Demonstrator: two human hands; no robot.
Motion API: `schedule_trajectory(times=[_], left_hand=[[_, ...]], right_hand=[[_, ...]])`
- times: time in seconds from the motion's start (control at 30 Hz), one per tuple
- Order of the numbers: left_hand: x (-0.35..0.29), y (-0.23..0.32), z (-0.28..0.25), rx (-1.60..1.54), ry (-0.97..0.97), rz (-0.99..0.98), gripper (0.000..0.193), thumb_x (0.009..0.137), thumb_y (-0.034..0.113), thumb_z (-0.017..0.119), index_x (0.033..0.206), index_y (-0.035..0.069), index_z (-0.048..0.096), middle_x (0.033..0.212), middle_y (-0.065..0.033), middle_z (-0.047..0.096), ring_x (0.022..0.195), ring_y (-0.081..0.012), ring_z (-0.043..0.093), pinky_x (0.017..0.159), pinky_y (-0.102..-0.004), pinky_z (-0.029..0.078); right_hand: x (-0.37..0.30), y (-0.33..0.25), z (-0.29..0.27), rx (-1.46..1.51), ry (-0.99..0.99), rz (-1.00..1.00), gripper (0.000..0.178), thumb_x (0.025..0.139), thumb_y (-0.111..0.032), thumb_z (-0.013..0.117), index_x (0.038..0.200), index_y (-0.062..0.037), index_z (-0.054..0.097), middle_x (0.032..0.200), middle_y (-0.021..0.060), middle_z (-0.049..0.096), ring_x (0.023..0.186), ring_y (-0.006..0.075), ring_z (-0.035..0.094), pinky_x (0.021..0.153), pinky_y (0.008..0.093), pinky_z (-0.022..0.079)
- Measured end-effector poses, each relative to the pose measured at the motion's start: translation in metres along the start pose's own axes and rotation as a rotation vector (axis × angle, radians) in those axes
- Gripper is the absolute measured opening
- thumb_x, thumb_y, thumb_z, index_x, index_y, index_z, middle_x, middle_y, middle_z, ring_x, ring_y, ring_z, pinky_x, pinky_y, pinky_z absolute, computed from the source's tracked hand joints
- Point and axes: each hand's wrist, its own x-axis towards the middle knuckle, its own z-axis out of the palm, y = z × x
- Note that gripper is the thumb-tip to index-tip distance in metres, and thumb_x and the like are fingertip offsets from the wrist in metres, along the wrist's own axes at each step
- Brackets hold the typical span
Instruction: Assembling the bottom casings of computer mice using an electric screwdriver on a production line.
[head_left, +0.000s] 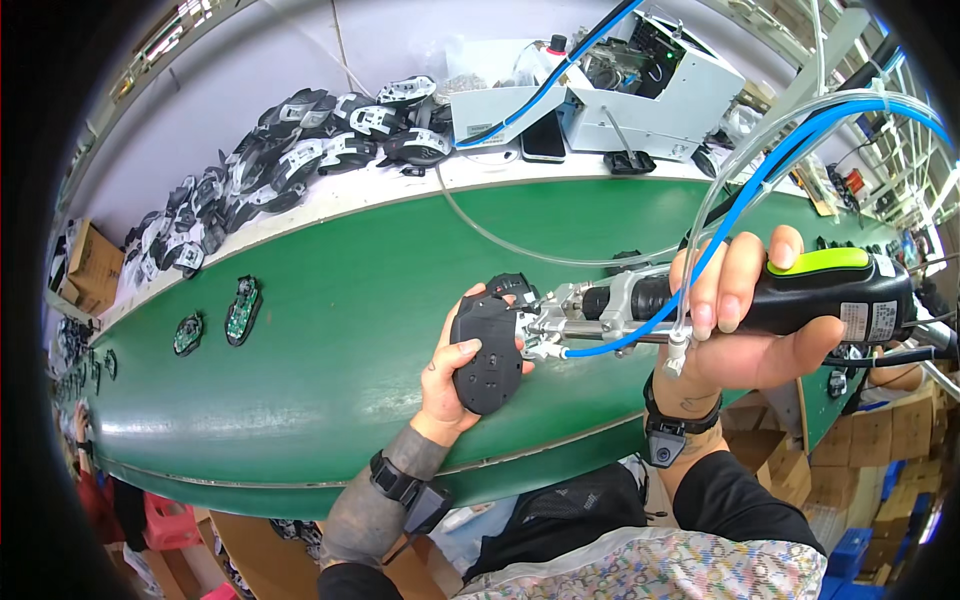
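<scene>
My left hand [447,385] is wrapped around a black computer mouse [488,362], held above the green belt with its flat underside showing. My right hand [748,358] grips a black electric screwdriver [835,300] with a lime-green lever, one fingertip resting by the lever. Its metal nose [545,328] points left and meets the mouse's edge; the exact tip is hard to make out. A blue air hose [720,240] and clear tubing run to the nose. Just behind the held mouse, another dark mouse part [512,285] is partly hidden.
Two mouse halves with green circuit boards [242,311] lie on the green conveyor belt [350,250] at left. Black and grey mouse shells [290,160] are piled along the white ledge [480,176]. A white machine [650,95] and a phone [543,138] stand behind. Cartons [870,440] are stacked at right.
</scene>
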Motion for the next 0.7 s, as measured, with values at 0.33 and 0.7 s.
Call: schedule_trajectory(times=[0.33,0.7], left_hand=[[0.002,0.001,0.004,0.045,0.049,0.023,0.069,0.074,0.018,0.052,0.137,0.010,0.025,0.128,-0.0166,0.040,0.090,-0.0266,0.057,0.076,-0.0458,0.053],[0.007,0.019,-0.010,0.060,0.182,0.171,0.063,0.076,0.019,0.049,0.135,0.016,0.029,0.125,-0.0130,0.042,0.091,-0.0258,0.056,0.077,-0.0474,0.051]], right_hand=[[0.003,0.006,0.004,0.022,0.048,-0.013,0.062,0.083,-0.060,0.050,0.110,-0.0047,0.044,0.067,0.0066,0.052,0.051,0.0166,0.049,0.053,0.0278,0.041],[-0.007,0.003,0.023,0.098,-0.057,0.064,0.062,0.081,-0.057,0.055,0.110,-0.0043,0.040,0.068,0.0066,0.053,0.056,0.0185,0.053,0.057,0.0286,0.043]])
